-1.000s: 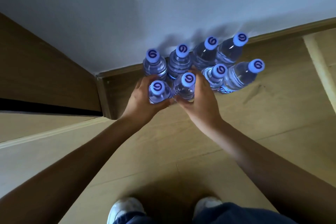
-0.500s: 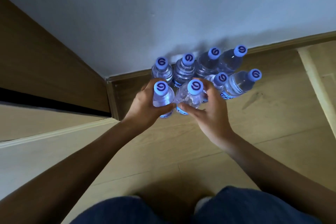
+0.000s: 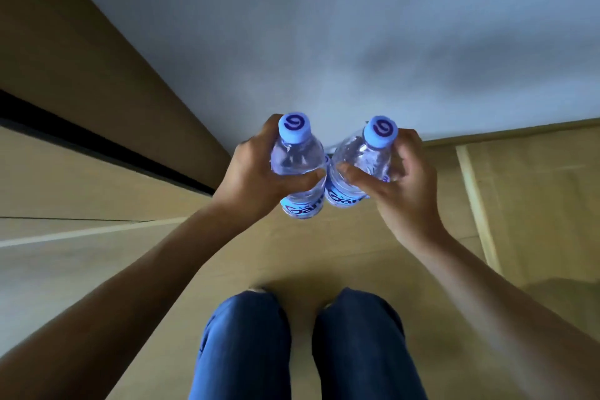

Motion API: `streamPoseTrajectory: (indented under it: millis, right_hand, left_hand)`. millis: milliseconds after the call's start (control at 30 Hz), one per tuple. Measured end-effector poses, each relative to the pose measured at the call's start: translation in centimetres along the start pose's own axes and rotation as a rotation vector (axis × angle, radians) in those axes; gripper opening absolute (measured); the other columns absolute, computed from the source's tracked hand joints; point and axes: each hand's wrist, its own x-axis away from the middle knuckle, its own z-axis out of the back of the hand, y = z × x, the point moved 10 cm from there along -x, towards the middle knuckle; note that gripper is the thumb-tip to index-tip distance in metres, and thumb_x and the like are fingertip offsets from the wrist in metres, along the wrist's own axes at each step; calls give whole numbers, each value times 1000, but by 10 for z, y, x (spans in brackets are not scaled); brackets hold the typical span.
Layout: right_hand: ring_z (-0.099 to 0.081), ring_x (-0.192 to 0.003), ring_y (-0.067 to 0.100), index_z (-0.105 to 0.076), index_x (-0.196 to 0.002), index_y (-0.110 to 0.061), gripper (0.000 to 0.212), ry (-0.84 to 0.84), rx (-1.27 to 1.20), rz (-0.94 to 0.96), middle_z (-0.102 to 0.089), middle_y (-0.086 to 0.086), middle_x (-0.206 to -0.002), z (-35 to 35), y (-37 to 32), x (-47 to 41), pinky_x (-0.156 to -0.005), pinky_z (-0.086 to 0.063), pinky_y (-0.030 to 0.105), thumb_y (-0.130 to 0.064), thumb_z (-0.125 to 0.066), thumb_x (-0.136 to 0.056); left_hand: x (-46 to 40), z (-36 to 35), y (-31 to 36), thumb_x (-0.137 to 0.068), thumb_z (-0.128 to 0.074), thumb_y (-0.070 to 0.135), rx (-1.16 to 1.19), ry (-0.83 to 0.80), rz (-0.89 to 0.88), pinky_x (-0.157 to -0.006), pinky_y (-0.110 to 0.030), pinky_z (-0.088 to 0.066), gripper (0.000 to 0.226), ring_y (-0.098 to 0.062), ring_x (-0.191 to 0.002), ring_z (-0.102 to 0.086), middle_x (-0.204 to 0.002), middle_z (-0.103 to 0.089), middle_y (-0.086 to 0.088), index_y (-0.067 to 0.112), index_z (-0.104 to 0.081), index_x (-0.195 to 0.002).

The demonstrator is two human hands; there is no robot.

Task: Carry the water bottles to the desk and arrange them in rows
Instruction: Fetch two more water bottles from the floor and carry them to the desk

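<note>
Two clear water bottles with pale blue caps and blue labels are held up off the floor, side by side and touching. My left hand (image 3: 250, 175) is wrapped around the left bottle (image 3: 297, 159). My right hand (image 3: 399, 185) grips the right bottle (image 3: 363, 159), thumb across its front. Both bottles stand roughly upright, tilted slightly apart at the caps. The other bottles that stood by the wall are hidden behind my hands or out of view. No desk is in view.
A white wall (image 3: 324, 26) rises ahead with a wooden skirting board (image 3: 506, 133) at its foot. Wooden panelling (image 3: 81, 58) runs along the left. The wood floor (image 3: 535, 204) lies below. My legs in blue jeans (image 3: 302, 351) show at the bottom.
Both hands have lifted one bottle each away from the cluster on the floor. The view has risen and the remaining bottles have dropped out of sight.
</note>
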Motion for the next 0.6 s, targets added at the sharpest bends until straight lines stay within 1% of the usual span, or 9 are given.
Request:
streamPoseTrajectory:
  millis: [33, 100, 133, 200, 300, 367, 433, 500, 600]
  right_hand:
    - [-60, -95, 34, -63, -104, -5, 49, -13, -12, 10, -59, 4, -99, 10, -29, -2, -80, -50, 55, -39, -81, -73]
    - [-60, -100, 35, -63, -107, -7, 49, -49, -35, 22, -60, 5, -102, 28, -87, -6, -80, -51, 57, -38, -81, -74]
    - [-59, -102, 35, -63, -108, -8, 49, -70, -41, 30, -60, 3, -102, 36, -116, -8, -80, -51, 57, -38, -81, -74]
    - [-59, -105, 32, -63, -109, -13, 47, -115, -61, 32, -60, 0, -102, 49, -170, -11, -82, -52, 57, -36, -82, -74]
    - [-61, -108, 21, -63, -116, -19, 52, -152, -134, -18, -64, 1, -109, 66, -238, -12, -87, -57, 48, -30, -85, -71]
    - [-62, -110, 15, -62, -123, -18, 59, -194, -189, -41, -65, 3, -116, 71, -281, -11, -89, -58, 39, -23, -88, -70]
    - [-63, -110, 14, -63, -124, -15, 57, -255, -191, -22, -66, 3, -117, 71, -325, -6, -92, -57, 41, -18, -88, -73]
    - [-65, -109, 16, -64, -122, -14, 54, -325, -185, 15, -67, 3, -115, 65, -367, 2, -94, -55, 42, -20, -86, -73]
    - [-68, -106, 16, -66, -119, -16, 55, -418, -207, 66, -69, -1, -113, 51, -419, 18, -92, -56, 44, -32, -84, -69]
  left_hand:
    - [7, 14, 30, -74, -85, 26, 8, 16, -12, -62, -28, -57, 49, -5, -75, -64, -90, -63, 25, 36, -53, -110]
    - [21, 42, 90, -77, -82, 26, 48, 37, -43, -74, -20, -55, 49, 0, -85, -63, -96, -64, 23, 43, -51, -111]
    - [29, 55, 118, -78, -81, 27, 68, 41, -57, -78, -17, -53, 49, 1, -88, -63, -97, -65, 21, 43, -51, -114]
    - [45, 78, 170, -78, -77, 34, 97, 49, -78, -84, -17, -51, 52, -3, -95, -62, -104, -64, 17, 34, -51, -123]
    - [72, 118, 236, -79, -72, 31, 132, 101, -97, -87, -22, -50, 54, -6, -96, -60, -104, -61, 14, 23, -50, -128]
    - [93, 144, 269, -83, -72, 20, 153, 156, -101, -84, -19, -51, 45, -2, -92, -59, -98, -61, 18, 28, -50, -122]
    - [116, 170, 297, -87, -71, 10, 168, 227, -94, -82, -10, -47, 48, 7, -89, -59, -95, -62, 26, 36, -48, -120]
    - [142, 195, 319, -88, -69, 8, 189, 303, -86, -85, -8, -44, 55, 8, -93, -60, -97, -63, 29, 40, -44, -125]
    - [187, 231, 337, -85, -68, 16, 236, 414, -54, -94, -21, -49, 57, -6, -102, -64, -102, -63, 21, 41, -43, -130]
